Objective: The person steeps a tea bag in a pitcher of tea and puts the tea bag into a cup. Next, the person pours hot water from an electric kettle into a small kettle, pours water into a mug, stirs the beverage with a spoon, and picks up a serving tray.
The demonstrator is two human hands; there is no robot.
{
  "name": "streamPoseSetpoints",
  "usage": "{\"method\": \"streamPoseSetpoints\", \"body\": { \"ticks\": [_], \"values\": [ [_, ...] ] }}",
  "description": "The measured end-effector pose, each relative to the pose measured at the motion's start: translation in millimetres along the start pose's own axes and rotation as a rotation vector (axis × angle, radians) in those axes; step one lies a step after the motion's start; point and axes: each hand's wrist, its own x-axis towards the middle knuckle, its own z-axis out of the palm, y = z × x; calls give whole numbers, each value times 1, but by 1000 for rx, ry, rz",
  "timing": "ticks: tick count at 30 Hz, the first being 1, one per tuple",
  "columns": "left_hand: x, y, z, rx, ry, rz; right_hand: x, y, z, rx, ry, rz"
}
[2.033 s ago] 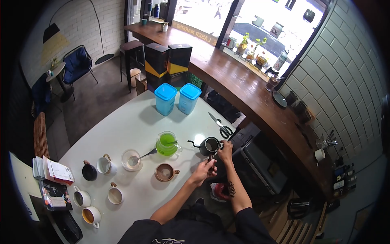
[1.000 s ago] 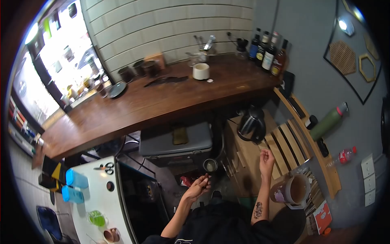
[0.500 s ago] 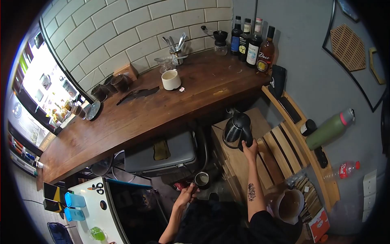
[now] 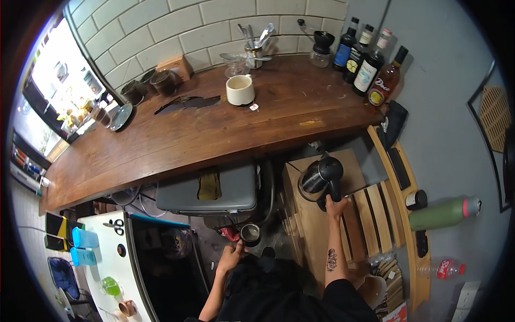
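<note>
My right hand (image 4: 336,207) is closed around the handle of a black and steel electric kettle (image 4: 322,176). The kettle is over a light brown box below the counter; whether its base touches the box cannot be made out. Lower and to the left, my left hand (image 4: 230,256) grips a small dark cup (image 4: 250,234) by its side, its round mouth facing up and its inside looking pale. The cup is in front of my body, well apart from the kettle. The fingers of my left hand are partly hidden.
A wooden counter (image 4: 177,142) carries a white mug (image 4: 240,90), a coffee grinder (image 4: 322,48) and several bottles (image 4: 366,72). A grey case (image 4: 236,192) stands beneath it. Wooden slats (image 4: 370,214) lie at right, by a shelf with a green flask (image 4: 440,214). A white-topped fridge (image 4: 104,257) is at left.
My view has shifted, so the counter appears turned and the wall bottles sit farther right. Both hands keep their grips on the kettle and the cup.
</note>
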Motion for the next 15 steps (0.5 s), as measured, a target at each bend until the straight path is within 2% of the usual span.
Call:
{"method": "streamPoseSetpoints", "body": {
  "ticks": [3,5,6,10,11,12,15],
  "values": [
    [3,-28,-11,-78,23,-23,-11,-42,0,53,3,-26],
    [1,-44,-12,-131,74,-28,-10,-39,-8,10,24,-186],
    [1,-47,-12,-177,105,-31,-9,-36,-16,-28,-51,-56],
    [4,-61,-21,-243,75,-74,-9,-35,-37,117,-39,-19],
    [4,-64,-25,-321,10,-72,-12,-37,-41,116,-37,-17],
    [5,-64,-28,-397,-55,-69,-14,-42,-43,177,-4,-94],
    [3,-50,-30,-347,-7,-4,-33,-95,-57,219,35,-186]
  ]
}}
